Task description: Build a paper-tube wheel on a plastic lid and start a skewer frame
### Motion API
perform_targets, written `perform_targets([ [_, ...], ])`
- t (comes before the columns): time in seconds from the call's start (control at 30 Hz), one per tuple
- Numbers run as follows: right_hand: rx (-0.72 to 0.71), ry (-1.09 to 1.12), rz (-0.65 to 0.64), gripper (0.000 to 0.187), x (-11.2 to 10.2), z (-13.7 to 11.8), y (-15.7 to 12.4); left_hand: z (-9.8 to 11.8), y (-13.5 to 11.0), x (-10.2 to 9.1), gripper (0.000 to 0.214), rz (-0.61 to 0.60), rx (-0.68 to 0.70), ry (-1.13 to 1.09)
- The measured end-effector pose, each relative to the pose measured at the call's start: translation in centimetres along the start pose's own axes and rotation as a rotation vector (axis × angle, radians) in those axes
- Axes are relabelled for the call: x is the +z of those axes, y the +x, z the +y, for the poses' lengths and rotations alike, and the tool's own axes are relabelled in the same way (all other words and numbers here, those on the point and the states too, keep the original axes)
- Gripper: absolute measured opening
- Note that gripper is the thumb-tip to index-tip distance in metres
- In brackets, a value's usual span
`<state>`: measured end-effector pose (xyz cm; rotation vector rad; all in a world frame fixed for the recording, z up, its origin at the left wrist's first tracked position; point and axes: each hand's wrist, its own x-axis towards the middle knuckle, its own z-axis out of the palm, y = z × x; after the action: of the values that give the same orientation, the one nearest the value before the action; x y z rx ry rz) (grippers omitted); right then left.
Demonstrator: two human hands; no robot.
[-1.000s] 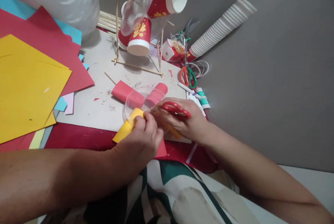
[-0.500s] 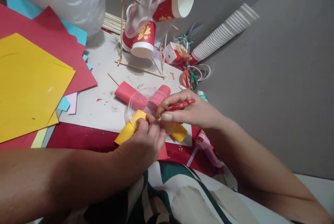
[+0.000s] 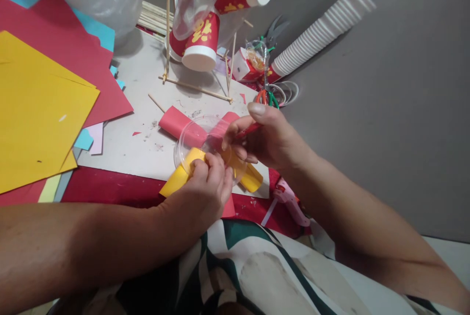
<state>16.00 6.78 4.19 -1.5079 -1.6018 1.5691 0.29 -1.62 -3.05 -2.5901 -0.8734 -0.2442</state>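
Observation:
A clear round plastic lid (image 3: pixel 210 128) lies near the front of the white board, with curved red paper pieces (image 3: pixel 179 126) and yellow paper pieces (image 3: pixel 175 181) set around it. My left hand (image 3: pixel 203 190) is closed at the lid's near side, fingertips bunched together; the exact grip point is hidden. Just right of it, my right hand (image 3: pixel 275 139) has its thumb raised and its fingers curled around a slim red-handled tool (image 3: pixel 248 131), whose tip I cannot make out. One thin wooden stick (image 3: pixel 156 103) pokes out from the upper left red piece.
Behind stands a wooden stick frame (image 3: pixel 196 88) with red paper cups (image 3: pixel 201 41). Coloured paper sheets (image 3: pixel 44 109) are piled on the left. A leaning stack of cups (image 3: pixel 319 33), scissors (image 3: pixel 270 98) and a pink glue gun (image 3: pixel 292 202) are on the right.
My right hand has drawn back slightly from my left fingertips, its thumb lifting and the red-handled tool turning into the palm. My left hand stays at the lid. The whole view has shifted slightly.

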Motion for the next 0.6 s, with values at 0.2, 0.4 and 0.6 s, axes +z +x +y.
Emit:
perform_targets([
  [0.2,0.028,0.029,0.093,0.054,-0.5,-0.2,0.5,0.0,0.0,0.0,0.047,-0.006,0.005,-0.001],
  [0.4,-0.021,0.021,0.184,0.039,-0.6,-0.5,0.0,-0.2,0.0,-0.2,0.048,-0.007,0.018,0.013],
  [0.6,-0.052,-0.094,0.129,0.039,-0.7,-1.1,0.4,-0.1,0.0,0.0,0.047,-0.001,0.009,0.024],
])
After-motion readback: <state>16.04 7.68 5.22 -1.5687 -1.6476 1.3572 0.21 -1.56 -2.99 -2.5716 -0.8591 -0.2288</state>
